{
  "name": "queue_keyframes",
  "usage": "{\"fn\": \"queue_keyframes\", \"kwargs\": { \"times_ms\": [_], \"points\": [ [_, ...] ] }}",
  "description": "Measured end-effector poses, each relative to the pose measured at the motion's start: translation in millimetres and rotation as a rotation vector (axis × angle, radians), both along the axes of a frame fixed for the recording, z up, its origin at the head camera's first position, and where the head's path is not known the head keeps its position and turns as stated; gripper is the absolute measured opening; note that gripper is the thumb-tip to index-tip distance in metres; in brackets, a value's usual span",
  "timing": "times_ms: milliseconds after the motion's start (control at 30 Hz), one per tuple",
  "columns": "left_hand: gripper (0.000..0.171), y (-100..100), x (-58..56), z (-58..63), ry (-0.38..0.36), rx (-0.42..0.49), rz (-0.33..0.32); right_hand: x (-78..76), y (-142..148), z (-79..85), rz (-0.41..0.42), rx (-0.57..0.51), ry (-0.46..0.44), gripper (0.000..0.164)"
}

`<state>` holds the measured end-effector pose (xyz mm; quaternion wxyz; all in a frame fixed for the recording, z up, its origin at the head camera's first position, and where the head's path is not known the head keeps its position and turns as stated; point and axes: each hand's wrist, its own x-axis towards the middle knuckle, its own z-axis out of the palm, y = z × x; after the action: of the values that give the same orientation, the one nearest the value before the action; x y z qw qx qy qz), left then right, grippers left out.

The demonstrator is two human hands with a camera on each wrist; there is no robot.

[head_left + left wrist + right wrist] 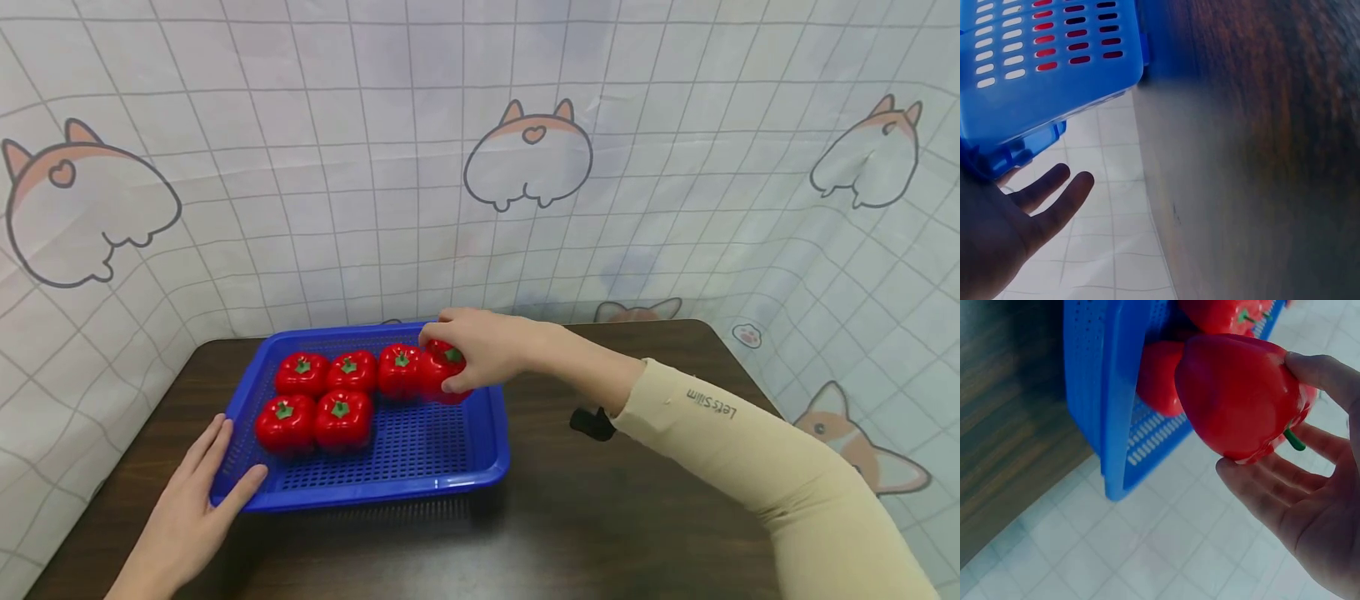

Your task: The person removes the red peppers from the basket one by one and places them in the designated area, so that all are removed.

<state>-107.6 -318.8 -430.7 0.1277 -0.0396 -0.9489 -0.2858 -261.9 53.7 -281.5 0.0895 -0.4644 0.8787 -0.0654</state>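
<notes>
A blue plastic basket (375, 493) with slotted sides holds several shiny red bell peppers (342, 419) with green stems, grouped towards its left and back. At the basket's back right, my right hand (483, 346) holds another bell pepper (1235, 394) between thumb and fingers. In the right wrist view this pepper is tilted above the basket, its green stem (1294, 439) towards the palm. My left hand (191, 508) is at the basket's front left corner, fingers extended along the outside and thumb near the rim; the left wrist view shows straight fingers (1063, 203).
The basket stands on a dark brown wooden table (600, 517). A small black object (592, 423) lies right of the basket, partly behind the right forearm. White grid-patterned cloth (420, 208) with cartoon dog prints surrounds the table at the back and sides.
</notes>
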Motion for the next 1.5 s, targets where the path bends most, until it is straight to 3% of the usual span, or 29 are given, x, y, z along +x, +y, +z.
{"fn": "queue_keyframes", "kwargs": {
  "times_ms": [400,633,933,1233,1500],
  "points": [
    [0.081,1.2,0.2,1.4,-0.022,0.014,0.016,-11.0,45.0,12.6,-0.093,-0.142,-0.017,0.052],
    [0.081,0.8,-0.1,1.5,-0.031,0.017,0.017,-18.5,72.1,6.4,-0.175,-0.189,-0.008,0.056],
    [0.081,0.2,-1.3,2.0,-0.026,0.025,0.009,-31.6,95.0,-13.6,-0.173,-0.216,0.009,0.052],
    [0.082,-0.7,-0.7,1.7,-0.056,0.030,0.013,-45.1,102.2,-43.1,-0.211,-0.208,-0.075,0.053],
    [0.081,-0.6,-1.3,0.8,-0.036,0.025,0.016,-58.9,101.9,-67.5,-0.204,-0.206,-0.083,0.051]
  ]
}}
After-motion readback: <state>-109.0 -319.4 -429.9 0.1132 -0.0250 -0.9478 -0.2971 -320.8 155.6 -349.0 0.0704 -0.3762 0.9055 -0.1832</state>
